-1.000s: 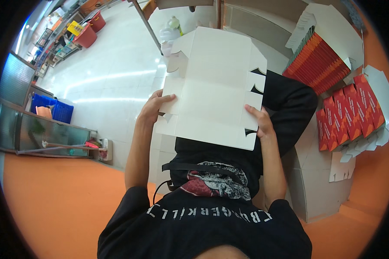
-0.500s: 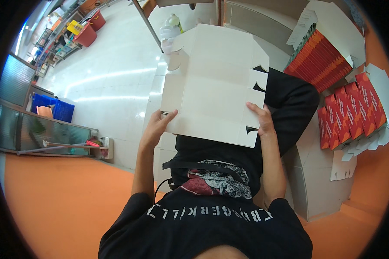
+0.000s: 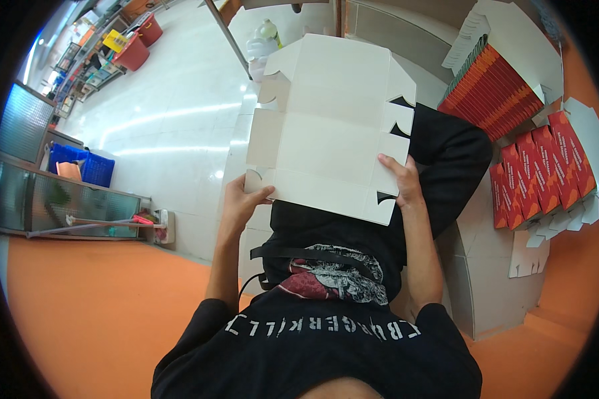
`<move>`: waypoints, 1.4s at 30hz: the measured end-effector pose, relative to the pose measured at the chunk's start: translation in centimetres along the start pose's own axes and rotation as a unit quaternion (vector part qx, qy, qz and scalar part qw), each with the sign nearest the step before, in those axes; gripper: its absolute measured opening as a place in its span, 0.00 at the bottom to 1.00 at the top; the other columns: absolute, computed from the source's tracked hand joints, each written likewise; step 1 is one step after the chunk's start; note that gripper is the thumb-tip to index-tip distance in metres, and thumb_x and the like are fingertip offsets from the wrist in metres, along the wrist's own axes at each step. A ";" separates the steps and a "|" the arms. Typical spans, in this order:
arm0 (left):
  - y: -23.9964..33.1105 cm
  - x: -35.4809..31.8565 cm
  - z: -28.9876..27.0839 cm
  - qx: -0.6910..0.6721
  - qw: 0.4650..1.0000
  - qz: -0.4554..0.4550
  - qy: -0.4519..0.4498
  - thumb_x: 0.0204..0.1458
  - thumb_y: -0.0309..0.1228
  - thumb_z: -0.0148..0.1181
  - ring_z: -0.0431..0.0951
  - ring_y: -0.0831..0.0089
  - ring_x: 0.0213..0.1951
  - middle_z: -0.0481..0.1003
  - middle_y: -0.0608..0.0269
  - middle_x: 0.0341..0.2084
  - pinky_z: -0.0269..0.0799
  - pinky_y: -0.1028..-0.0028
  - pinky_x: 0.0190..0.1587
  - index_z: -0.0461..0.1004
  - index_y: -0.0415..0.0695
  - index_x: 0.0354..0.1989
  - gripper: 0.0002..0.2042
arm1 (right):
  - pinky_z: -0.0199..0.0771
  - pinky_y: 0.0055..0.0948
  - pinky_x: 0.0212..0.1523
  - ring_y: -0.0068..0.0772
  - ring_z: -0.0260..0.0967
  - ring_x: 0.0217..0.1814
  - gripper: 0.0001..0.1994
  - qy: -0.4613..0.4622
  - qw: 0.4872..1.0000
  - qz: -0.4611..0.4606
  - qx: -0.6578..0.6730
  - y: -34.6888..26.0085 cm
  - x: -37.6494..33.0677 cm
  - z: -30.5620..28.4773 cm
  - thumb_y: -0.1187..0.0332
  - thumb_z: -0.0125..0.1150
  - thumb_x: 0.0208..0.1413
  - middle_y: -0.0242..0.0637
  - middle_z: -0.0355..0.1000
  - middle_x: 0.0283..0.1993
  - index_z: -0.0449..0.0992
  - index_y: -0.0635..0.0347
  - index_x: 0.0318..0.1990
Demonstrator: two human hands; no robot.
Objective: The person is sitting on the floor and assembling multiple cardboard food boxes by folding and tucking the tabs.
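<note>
An unfolded cardboard box blank (image 3: pixel 333 126), plain white on the side facing me, lies flat over my lap. Curved notches and tabs run down its left and right edges. At its lower left corner my left hand (image 3: pixel 244 199) grips the edge, thumb on top and fingers underneath. My right hand (image 3: pixel 404 181) closes on the right edge near a tab, its thumb on the white face. The fingers below the sheet are hidden.
To my right, a stack of red box blanks (image 3: pixel 491 90) leans beside several folded red boxes (image 3: pixel 546 169). Plastic bottles (image 3: pixel 265 43) stand beyond the sheet. A blue basket (image 3: pixel 96 167) and a long-handled tool (image 3: pixel 106 224) are at the left.
My left hand has slid slightly down to the lower left corner, and the left tabs show more openly. The blank has shifted a little; my right hand stays at the right edge.
</note>
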State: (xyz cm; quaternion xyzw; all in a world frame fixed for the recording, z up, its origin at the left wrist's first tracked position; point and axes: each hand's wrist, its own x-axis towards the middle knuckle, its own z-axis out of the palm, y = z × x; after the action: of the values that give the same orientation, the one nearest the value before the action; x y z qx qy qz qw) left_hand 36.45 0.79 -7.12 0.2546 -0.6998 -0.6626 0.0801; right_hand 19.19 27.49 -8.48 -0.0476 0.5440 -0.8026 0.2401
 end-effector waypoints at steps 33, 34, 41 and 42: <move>-0.6 0.2 5.0 0.398 0.891 0.207 0.071 0.45 0.23 0.59 0.77 0.55 0.36 0.74 0.47 0.42 0.72 0.67 0.40 0.77 0.33 0.32 0.07 | 0.71 0.25 0.42 0.28 0.71 0.40 0.17 0.038 0.997 -0.056 -0.048 -0.5 -1.3 1.1 0.70 0.62 0.48 0.39 0.72 0.40 0.70 0.69 0.45; -0.6 0.3 5.0 0.411 0.885 0.209 0.071 0.45 0.22 0.60 0.78 0.58 0.36 0.75 0.50 0.42 0.72 0.67 0.40 0.77 0.34 0.34 0.08 | 0.71 0.25 0.42 0.28 0.71 0.40 0.17 0.029 0.997 -0.060 -0.046 -0.5 -1.2 1.1 0.70 0.62 0.48 0.39 0.72 0.40 0.70 0.69 0.45; -0.7 -0.2 4.4 0.284 0.921 0.240 0.117 0.42 0.18 0.61 0.77 0.59 0.38 0.75 0.51 0.39 0.72 0.69 0.43 0.77 0.36 0.38 0.12 | 0.70 0.25 0.42 0.28 0.71 0.41 0.18 0.018 0.995 -0.063 -0.077 -0.8 -1.4 0.7 0.68 0.61 0.49 0.39 0.72 0.41 0.69 0.69 0.46; -0.7 -0.2 4.3 0.290 0.917 0.257 0.092 0.42 0.19 0.61 0.76 0.59 0.39 0.75 0.51 0.38 0.71 0.69 0.43 0.77 0.35 0.37 0.11 | 0.70 0.26 0.43 0.29 0.71 0.42 0.20 0.023 0.994 -0.056 -0.094 -0.9 -1.4 0.6 0.67 0.61 0.48 0.40 0.72 0.42 0.68 0.69 0.47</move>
State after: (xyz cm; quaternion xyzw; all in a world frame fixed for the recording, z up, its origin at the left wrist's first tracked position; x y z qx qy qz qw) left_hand 34.90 4.71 -8.23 0.1375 -0.8923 -0.3606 0.2344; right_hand 20.36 27.87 -7.14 -0.0823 0.6189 -0.7610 0.1764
